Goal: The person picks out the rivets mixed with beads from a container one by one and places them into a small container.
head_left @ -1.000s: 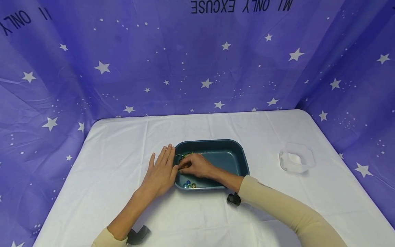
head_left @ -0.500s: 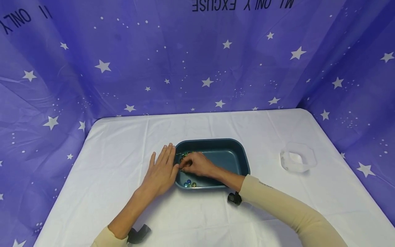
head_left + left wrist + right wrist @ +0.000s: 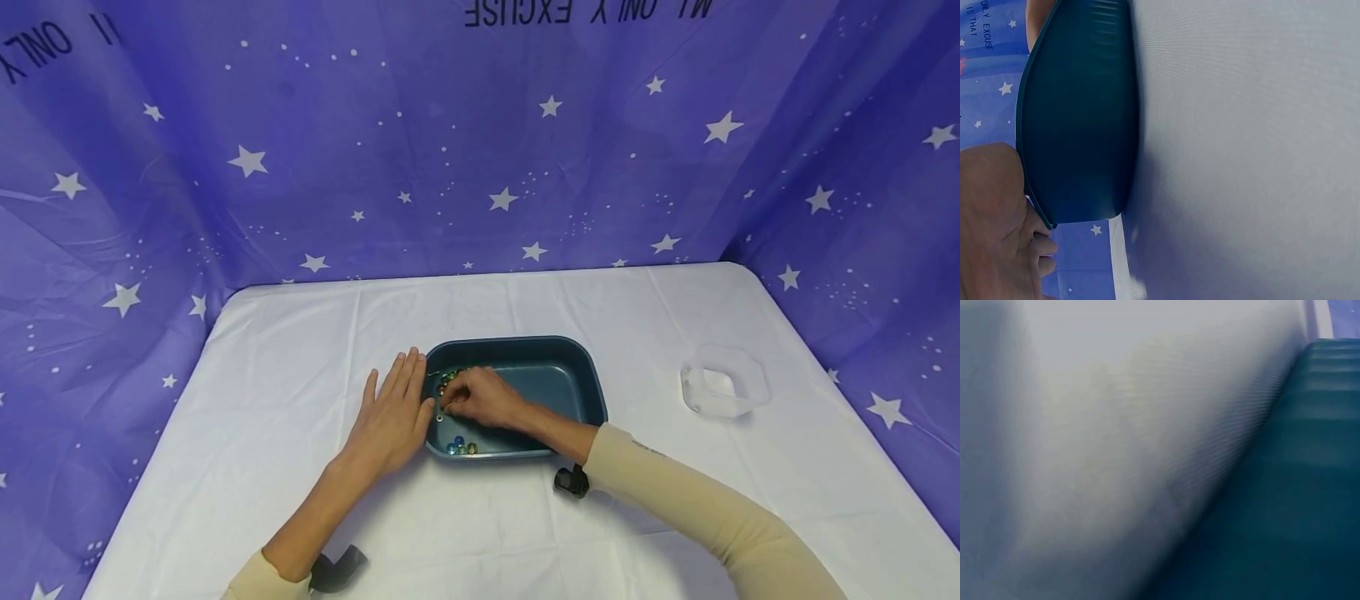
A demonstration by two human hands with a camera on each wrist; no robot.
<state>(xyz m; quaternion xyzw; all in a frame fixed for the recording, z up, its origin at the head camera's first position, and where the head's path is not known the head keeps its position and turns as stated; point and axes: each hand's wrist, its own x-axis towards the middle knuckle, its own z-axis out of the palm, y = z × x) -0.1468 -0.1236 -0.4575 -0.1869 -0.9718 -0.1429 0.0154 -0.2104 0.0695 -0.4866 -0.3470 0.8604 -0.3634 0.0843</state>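
From my end I see the dark teal tray [image 3: 547, 385] standing on the white cloth [image 3: 300, 350], near the middle of the table. The person's left hand [image 3: 392, 412] lies along the tray's left rim with its fingers straight, and the left wrist view shows me that hand against the rim, beside the tray's outer wall. The right hand [image 3: 483, 398] reaches in over the tray's near right side, its fingers bent and drawn together close to the left wall; I cannot tell whether they have hold of anything. Just nearer than those fingertips I make out a small pale ring-like piece [image 3: 439, 418], too small for me to name. A few blue, green and yellow marbles [image 3: 460, 440] sit together in the tray's near left corner, and more coloured marbles [image 3: 447, 378] lie toward the far left, partly hidden from me by the right hand. The right wrist view gives me only blurred cloth and the tray's side. Well apart to the right I see a clear container [image 3: 720, 385], and beyond the table hangs a purple star-patterned curtain [image 3: 420, 100]
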